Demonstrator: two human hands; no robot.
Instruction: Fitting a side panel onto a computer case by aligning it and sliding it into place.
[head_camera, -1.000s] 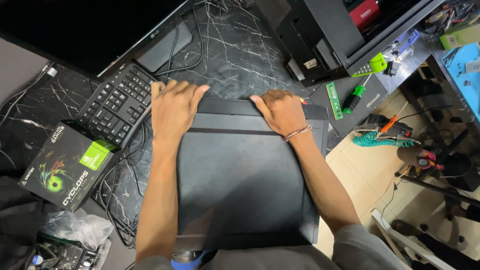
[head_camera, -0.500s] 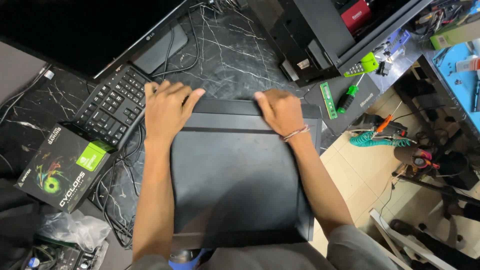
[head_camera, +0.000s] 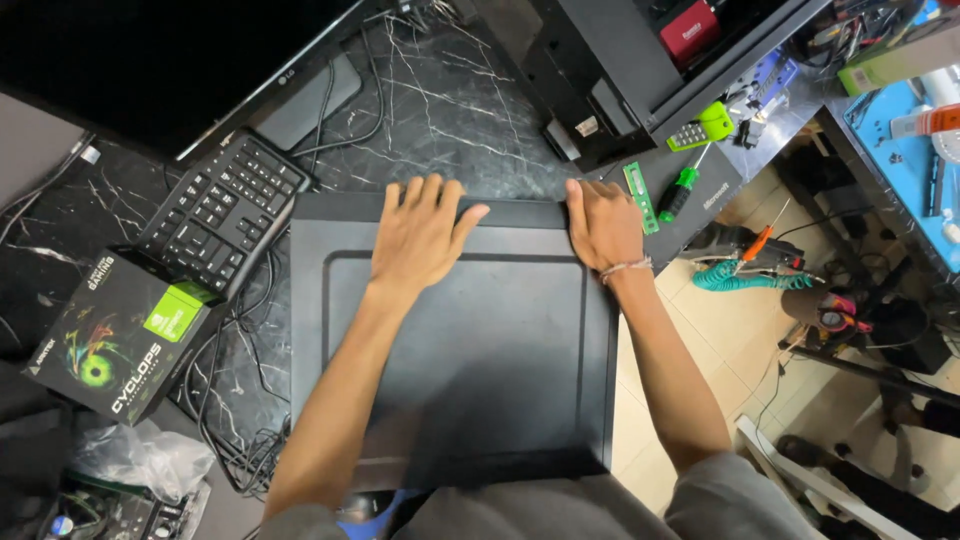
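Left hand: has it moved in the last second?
Yes. The left hand has shifted right along the black panel, away from the keyboard it was beside.

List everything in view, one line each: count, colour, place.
side panel: one, black, flat at centre of the desk
keyboard: one, black, left of panel
monitor: one, black, top left
graphics card box: one, black and green, far left
screwdriver: one, green handle, right of panel
memory stick: one, green, beside the screwdriver
coiled cable: one, teal, lower right
desk: one, black marbled
left hand: flat on the panel's far edge
right hand: gripping the panel's far right corner
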